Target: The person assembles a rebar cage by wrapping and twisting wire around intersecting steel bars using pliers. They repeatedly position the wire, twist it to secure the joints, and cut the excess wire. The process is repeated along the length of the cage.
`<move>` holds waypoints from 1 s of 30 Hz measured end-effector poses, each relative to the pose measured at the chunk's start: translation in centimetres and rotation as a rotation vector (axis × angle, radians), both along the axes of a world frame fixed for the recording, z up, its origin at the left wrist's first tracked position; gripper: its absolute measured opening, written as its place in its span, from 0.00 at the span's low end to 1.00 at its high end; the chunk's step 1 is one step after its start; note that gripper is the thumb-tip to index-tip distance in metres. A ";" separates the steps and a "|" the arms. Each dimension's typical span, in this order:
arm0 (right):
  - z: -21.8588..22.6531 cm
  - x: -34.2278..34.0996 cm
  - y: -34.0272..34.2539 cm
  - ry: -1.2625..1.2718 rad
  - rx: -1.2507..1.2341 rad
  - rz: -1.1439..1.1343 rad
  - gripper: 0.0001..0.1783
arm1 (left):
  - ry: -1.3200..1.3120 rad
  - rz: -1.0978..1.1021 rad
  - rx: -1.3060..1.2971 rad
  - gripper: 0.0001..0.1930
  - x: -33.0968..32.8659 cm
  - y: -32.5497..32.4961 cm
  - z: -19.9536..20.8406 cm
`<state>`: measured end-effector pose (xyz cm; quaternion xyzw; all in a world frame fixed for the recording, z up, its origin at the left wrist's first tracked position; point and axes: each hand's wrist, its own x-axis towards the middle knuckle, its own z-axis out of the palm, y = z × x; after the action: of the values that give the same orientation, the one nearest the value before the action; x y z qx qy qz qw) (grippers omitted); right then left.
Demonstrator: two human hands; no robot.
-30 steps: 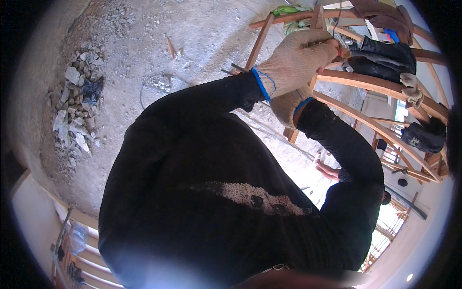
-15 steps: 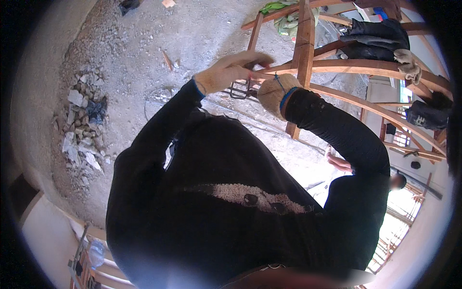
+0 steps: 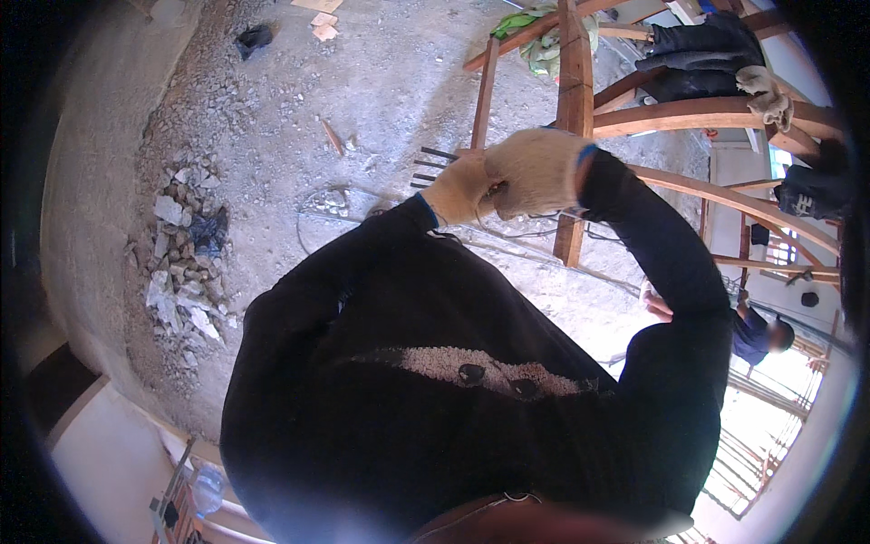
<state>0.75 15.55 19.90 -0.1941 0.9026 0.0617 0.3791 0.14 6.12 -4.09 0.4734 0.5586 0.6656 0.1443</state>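
Both my hands wear cream knit gloves with blue cuffs and meet in front of my chest, beside a wooden post [image 3: 575, 100]. My left hand [image 3: 458, 192] is closed, its fingers curled against the other glove. My right hand [image 3: 539, 172] is closed too, its back turned up and hiding most of its fingers. A small dark bit shows between the gloves, too little to name. Several thin dark parallel bars [image 3: 437, 165] stick out past my left hand. Dark thin wires [image 3: 535, 218] run below my right hand.
Wooden framing with a curved beam [image 3: 698, 116] stands at the right, with dark clothing [image 3: 702, 54] and a knit glove [image 3: 766, 95] draped on it. Broken rubble [image 3: 181, 272] lies on the gravelly floor at left. Another person [image 3: 757, 335] is at far right.
My left hand has come down and right from the wooden strip to meet my right glove. My right hand has turned and now lies against it. The view has shifted slightly.
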 end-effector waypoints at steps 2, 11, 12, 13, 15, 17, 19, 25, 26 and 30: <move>1.9 1.7 2.2 0.213 -0.341 -0.235 0.19 | 0.026 0.056 0.029 0.19 0.3 0.2 0.2; -6.6 9.6 -0.4 1.244 -1.454 -1.371 0.36 | 0.223 0.277 -0.243 0.13 1.7 -0.3 1.8; -7.8 9.3 -0.9 1.308 -1.383 -1.345 0.36 | 0.220 0.306 -0.239 0.13 1.7 0.1 1.7; -8.7 9.0 -1.4 1.315 -1.366 -1.325 0.32 | 0.232 0.303 -0.174 0.16 1.6 0.5 1.7; -9.7 8.7 -1.8 1.384 -1.140 -1.216 0.24 | -0.260 0.088 -0.154 0.19 1.3 1.0 2.1; -10.0 8.5 -1.6 1.276 -1.113 -1.357 0.19 | 0.328 0.220 -0.384 0.26 0.9 0.1 3.0; -10.0 8.6 -1.3 1.209 -1.283 -1.532 0.18 | 0.323 0.186 -0.261 0.26 0.7 -1.7 4.2; -9.5 9.4 -0.8 1.166 -1.369 -1.547 0.31 | -0.150 0.205 0.048 0.21 1.3 -4.7 7.7; -9.6 9.5 -0.9 1.135 -1.388 -1.570 0.33 | -0.253 0.202 0.033 0.22 1.2 -4.6 8.1; -10.5 9.8 -1.1 1.213 -1.484 -1.527 0.43 | -0.598 0.205 -0.092 0.26 0.3 -3.3 9.7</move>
<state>10.56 14.46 9.42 0.2763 0.6311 -0.6254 -0.3665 0.43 2.77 5.60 0.1911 0.5657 0.7605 0.2553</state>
